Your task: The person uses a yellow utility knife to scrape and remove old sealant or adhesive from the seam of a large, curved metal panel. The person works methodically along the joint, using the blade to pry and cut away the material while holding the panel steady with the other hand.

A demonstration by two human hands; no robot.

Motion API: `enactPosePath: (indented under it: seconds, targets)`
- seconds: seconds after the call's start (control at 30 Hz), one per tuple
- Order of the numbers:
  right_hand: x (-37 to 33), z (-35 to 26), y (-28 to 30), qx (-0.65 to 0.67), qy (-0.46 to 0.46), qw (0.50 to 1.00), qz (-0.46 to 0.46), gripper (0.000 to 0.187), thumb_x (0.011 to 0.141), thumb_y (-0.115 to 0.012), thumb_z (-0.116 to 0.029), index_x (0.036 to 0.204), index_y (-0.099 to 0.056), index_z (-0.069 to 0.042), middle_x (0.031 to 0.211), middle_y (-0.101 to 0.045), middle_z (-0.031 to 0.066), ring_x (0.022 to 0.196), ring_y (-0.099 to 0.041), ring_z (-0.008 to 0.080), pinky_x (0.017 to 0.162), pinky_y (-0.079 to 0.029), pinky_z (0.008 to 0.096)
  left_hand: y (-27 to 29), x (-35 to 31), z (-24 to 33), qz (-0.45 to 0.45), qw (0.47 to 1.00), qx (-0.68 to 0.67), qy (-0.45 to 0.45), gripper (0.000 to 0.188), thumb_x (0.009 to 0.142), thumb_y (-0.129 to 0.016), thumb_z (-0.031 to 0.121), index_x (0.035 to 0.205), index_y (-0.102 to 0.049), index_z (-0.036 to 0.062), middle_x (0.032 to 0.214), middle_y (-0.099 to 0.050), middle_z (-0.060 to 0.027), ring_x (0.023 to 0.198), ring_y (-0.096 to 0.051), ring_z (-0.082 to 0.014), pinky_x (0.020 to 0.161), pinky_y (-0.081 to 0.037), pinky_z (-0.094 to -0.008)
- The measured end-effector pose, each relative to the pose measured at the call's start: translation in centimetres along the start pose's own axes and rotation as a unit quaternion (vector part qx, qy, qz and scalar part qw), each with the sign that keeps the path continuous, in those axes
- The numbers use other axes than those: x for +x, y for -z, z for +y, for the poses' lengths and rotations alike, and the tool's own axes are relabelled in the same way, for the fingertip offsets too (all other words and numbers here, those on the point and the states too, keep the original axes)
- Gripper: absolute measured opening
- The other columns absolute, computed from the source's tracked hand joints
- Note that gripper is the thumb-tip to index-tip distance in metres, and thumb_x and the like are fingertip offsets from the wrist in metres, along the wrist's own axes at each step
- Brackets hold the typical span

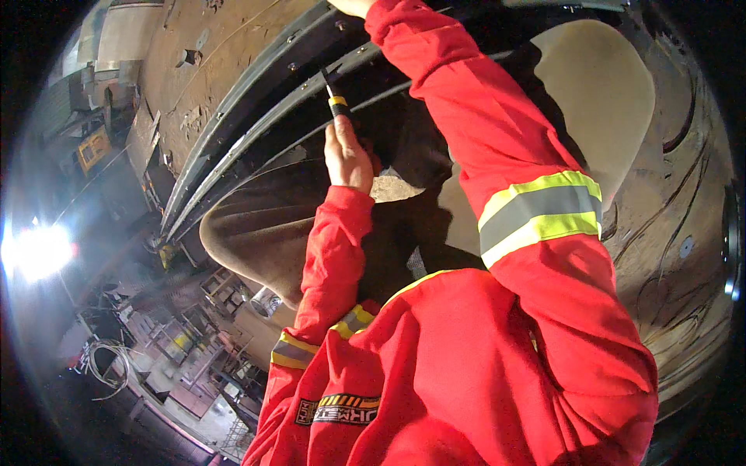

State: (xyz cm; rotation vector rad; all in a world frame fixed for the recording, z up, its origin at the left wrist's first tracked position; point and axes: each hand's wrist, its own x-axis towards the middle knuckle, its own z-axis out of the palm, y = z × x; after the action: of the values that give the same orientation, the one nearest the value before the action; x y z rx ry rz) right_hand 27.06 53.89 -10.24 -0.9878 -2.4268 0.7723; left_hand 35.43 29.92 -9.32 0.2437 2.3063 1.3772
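My left hand [347,159] is closed around the black and yellow handle of a screwdriver [337,102]. Its thin shaft points up toward a curved dark metal rail [291,99] and overlaps the rail's edge in view; whether the tip touches cannot be told. Bolt heads dot this rail and the ones beside it. At the top edge, only a small part of my right hand [353,6] shows, close to the rails' upper end. Its fingers are out of the picture. Below the rails, a brown, round-edged panel [256,225] lies behind my left forearm.
A light brown rounded surface [602,93] extends beyond my right arm. Worn brown sheeting [225,54] lies past the rails. Far left, a bright lamp [37,250] glares near a yellow frame [93,149]. Coiled cable [109,363] and workshop clutter sit at lower left.
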Motion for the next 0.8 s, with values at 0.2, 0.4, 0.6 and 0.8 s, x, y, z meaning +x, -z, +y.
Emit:
enactPosePath:
  seconds: [0.2, 0.4, 0.6, 0.8]
  targets:
    - [0.0, 0.4, 0.3, -0.039, -0.017, 0.999, -0.019, 0.036, 0.092, -0.051, -0.038, 0.099, -0.071, -0.008, 0.100, -0.071, 0.0145, 0.099, -0.064, 0.0319, 0.088, -0.044, 0.0461, -1.5, 0.2, -1.2, 0.002, 0.991, -0.090, 0.099, 0.044, 0.100, -0.042, 0.055, 0.086, -0.046, 0.0132, 0.059, -0.039, 0.0025, 0.044, -0.038, -0.0093, 0.038, -0.031, -0.0265]
    - [-0.3, -0.9, 1.0, -0.079, -0.021, 0.996, -0.022, 0.040, 0.092, -0.050, -0.039, 0.090, -0.073, -0.007, 0.094, -0.072, 0.0157, 0.093, -0.066, 0.0337, 0.084, -0.046, 0.0465, -0.5, 1.2, -2.3, -0.014, 0.988, -0.101, 0.114, 0.055, 0.097, -0.038, 0.063, 0.081, -0.050, 0.0119, 0.059, -0.047, -0.0011, 0.042, -0.043, -0.0130, 0.036, -0.033, -0.0273]
    - [-0.2, -0.5, 1.2, -0.090, -0.015, 0.996, 0.002, 0.042, 0.091, -0.049, -0.038, 0.085, -0.074, -0.005, 0.088, -0.071, 0.0177, 0.087, -0.068, 0.0355, 0.078, -0.049, 0.0485, -1.2, 0.7, -4.5, -0.012, 0.992, -0.079, 0.095, 0.054, 0.097, -0.039, 0.063, 0.075, -0.047, 0.0143, 0.055, -0.043, 0.0012, 0.040, -0.038, -0.0109, 0.035, -0.028, -0.0278]
    - [-0.2, -1.0, 1.0, -0.097, -0.016, 0.995, -0.002, 0.043, 0.092, -0.049, -0.040, 0.088, -0.074, -0.006, 0.092, -0.071, 0.0181, 0.089, -0.067, 0.0365, 0.081, -0.048, 0.0478, -1.6, 1.5, -5.9, 0.020, 0.998, 0.012, 0.058, 0.059, 0.101, -0.037, 0.052, 0.076, -0.050, 0.0002, 0.063, -0.049, -0.0140, 0.061, -0.051, -0.0278, 0.060, -0.040, -0.0434]
